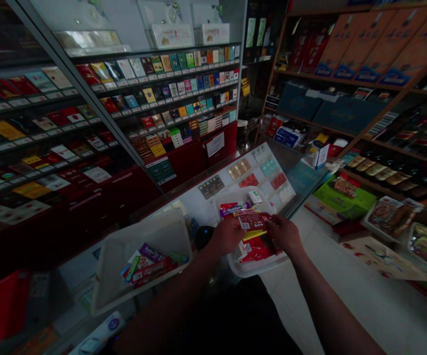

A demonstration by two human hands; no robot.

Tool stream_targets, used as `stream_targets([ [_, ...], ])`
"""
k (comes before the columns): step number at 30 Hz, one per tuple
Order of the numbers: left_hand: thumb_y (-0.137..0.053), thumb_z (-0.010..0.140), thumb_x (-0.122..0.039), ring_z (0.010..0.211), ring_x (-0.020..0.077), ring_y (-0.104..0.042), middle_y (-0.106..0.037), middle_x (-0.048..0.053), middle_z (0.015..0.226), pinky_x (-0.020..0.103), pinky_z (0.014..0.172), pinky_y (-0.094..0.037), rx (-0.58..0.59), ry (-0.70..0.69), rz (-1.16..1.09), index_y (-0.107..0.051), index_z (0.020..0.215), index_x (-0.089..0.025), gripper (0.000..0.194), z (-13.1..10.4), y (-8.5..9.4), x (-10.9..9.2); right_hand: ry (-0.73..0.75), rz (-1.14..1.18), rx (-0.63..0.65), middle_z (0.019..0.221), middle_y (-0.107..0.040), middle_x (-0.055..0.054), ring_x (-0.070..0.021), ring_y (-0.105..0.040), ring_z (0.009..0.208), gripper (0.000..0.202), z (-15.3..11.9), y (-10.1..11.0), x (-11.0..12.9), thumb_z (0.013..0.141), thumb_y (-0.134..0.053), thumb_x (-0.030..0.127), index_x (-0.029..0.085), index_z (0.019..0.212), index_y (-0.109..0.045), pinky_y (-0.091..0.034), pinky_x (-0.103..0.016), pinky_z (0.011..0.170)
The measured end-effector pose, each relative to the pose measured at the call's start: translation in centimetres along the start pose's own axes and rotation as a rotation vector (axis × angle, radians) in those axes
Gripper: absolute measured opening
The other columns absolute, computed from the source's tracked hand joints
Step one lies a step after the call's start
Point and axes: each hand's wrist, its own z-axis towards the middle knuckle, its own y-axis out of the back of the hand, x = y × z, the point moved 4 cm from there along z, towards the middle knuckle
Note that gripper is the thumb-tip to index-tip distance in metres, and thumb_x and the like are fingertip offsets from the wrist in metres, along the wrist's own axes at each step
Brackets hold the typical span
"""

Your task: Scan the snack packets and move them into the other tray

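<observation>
Between my two hands is a dark red packet (255, 221) with pale print, held flat above a white tub. My left hand (229, 235) is closed on its left end, and my right hand (284, 233) pinches its right end. Beneath it the white tub (252, 272) holds a purple and red packet (231, 209), a yellow packet, a small white box (254, 197) and red packets (258, 249). To the left stands a second, larger white bin (106, 266) with several colourful sweet packs (150, 264) at its bottom.
Both containers rest on a glass counter (198, 207) with flat packs on display. Behind it stand shelves of small boxes (176, 88). At the right are bottle shelves, a green box (342, 197) and bagged food (393, 217). A red box (4, 310) sits at lower left.
</observation>
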Motion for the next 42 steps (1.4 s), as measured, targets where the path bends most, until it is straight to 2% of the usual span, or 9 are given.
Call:
stream_targets([
  [5, -0.062, 0.084, -0.027, 0.085, 0.0206, -0.068, -0.076, 0.007, 0.096, 0.03, 0.077, -0.051, -0.024, 0.033, 0.16, -0.073, 0.099, -0.018, 0.021, -0.9, -0.7, -0.1, -0.003, 0.012, 0.006, 0.119, -0.074, -0.01, -0.0271, -0.067, 0.112, 0.043, -0.6, 0.4, 0.3, 0.091, -0.053, 0.041, 0.018, 0.123, -0.07, -0.047, -0.035, 0.096],
  [12, -0.062, 0.087, -0.034, 0.087, 0.0201, -0.069, -0.075, 0.009, 0.101, 0.032, 0.08, -0.054, -0.062, -0.017, 0.058, -0.07, 0.104, -0.018, 0.024, -3.0, -1.1, 0.3, -0.046, -0.073, -0.053, 0.117, -0.073, -0.013, -0.0271, -0.069, 0.106, 0.044, -0.6, 1.3, 0.4, 0.091, -0.053, 0.041, 0.014, 0.123, -0.069, -0.05, -0.036, 0.091],
  [16, -0.062, 0.087, -0.036, 0.089, 0.0209, -0.069, -0.075, 0.01, 0.104, 0.032, 0.08, -0.053, -0.099, 0.025, 0.062, -0.071, 0.107, -0.018, 0.029, -4.5, 0.1, -0.4, -0.006, -0.046, -0.089, 0.113, -0.074, -0.011, -0.0258, -0.069, 0.103, 0.04, -1.2, 1.6, 1.9, 0.09, -0.055, 0.041, 0.016, 0.117, -0.071, -0.05, -0.035, 0.09],
  [20, -0.062, 0.086, -0.035, 0.094, 0.0209, -0.07, -0.075, 0.009, 0.108, 0.031, 0.083, -0.052, -0.171, 0.056, 0.034, -0.072, 0.109, -0.018, 0.03, -6.3, 1.6, -0.7, 0.045, 0.011, -0.067, 0.103, -0.076, -0.008, -0.0237, -0.07, 0.091, 0.032, -2.0, 1.5, 4.3, 0.089, -0.056, 0.04, 0.021, 0.108, -0.074, -0.05, -0.035, 0.085],
  [23, -0.062, 0.086, -0.033, 0.095, 0.0198, -0.07, -0.076, 0.006, 0.105, 0.03, 0.084, -0.052, -0.227, 0.079, 0.004, -0.073, 0.106, -0.02, 0.026, -7.9, 3.0, -0.5, 0.108, 0.044, -0.054, 0.099, -0.076, -0.008, -0.0225, -0.07, 0.086, 0.032, -2.7, 1.0, 6.5, 0.089, -0.056, 0.039, 0.021, 0.109, -0.073, -0.05, -0.034, 0.083],
  [29, -0.06, 0.086, -0.03, 0.087, 0.0177, -0.07, -0.077, 0.003, 0.092, 0.028, 0.078, -0.051, -0.359, 0.118, 0.046, -0.073, 0.093, -0.021, 0.017, -11.4, 7.1, 1.3, 0.272, 0.155, -0.02, 0.097, -0.076, -0.008, -0.0214, -0.07, 0.082, 0.033, -4.7, -0.3, 12.5, 0.087, -0.059, 0.039, 0.018, 0.106, -0.074, -0.05, -0.033, 0.079],
  [34, -0.058, 0.089, -0.035, 0.09, 0.0192, -0.07, -0.077, 0.005, 0.099, 0.03, 0.082, -0.051, -0.478, 0.194, 0.133, -0.073, 0.097, -0.02, 0.023, -14.3, 12.9, 5.1, 0.436, 0.304, 0.07, 0.094, -0.076, -0.008, -0.0203, -0.069, 0.08, 0.029, -7.4, -2.1, 18.4, 0.086, -0.057, 0.035, 0.017, 0.102, -0.074, -0.05, -0.032, 0.078],
  [39, -0.058, 0.089, -0.034, 0.097, 0.0215, -0.07, -0.076, 0.009, 0.108, 0.032, 0.087, -0.051, -0.537, 0.357, 0.268, -0.072, 0.108, -0.017, 0.029, -16.3, 19.0, 10.3, 0.466, 0.359, 0.283, 0.087, -0.076, -0.004, -0.0175, -0.067, 0.075, 0.025, -11.0, -6.4, 22.8, 0.087, -0.057, 0.03, 0.018, 0.103, -0.073, -0.049, -0.029, 0.071],
  [42, -0.056, 0.09, -0.032, 0.105, 0.0223, -0.068, -0.074, 0.011, 0.115, 0.03, 0.091, -0.049, -0.503, 0.461, 0.422, -0.069, 0.114, -0.015, 0.032, -16.7, 21.4, 13.6, 0.513, 0.313, 0.41, 0.092, -0.076, -0.005, -0.0169, -0.068, 0.081, 0.022, -13.0, -10.3, 24.6, 0.086, -0.058, 0.026, 0.019, 0.101, -0.074, -0.047, -0.027, 0.075],
])
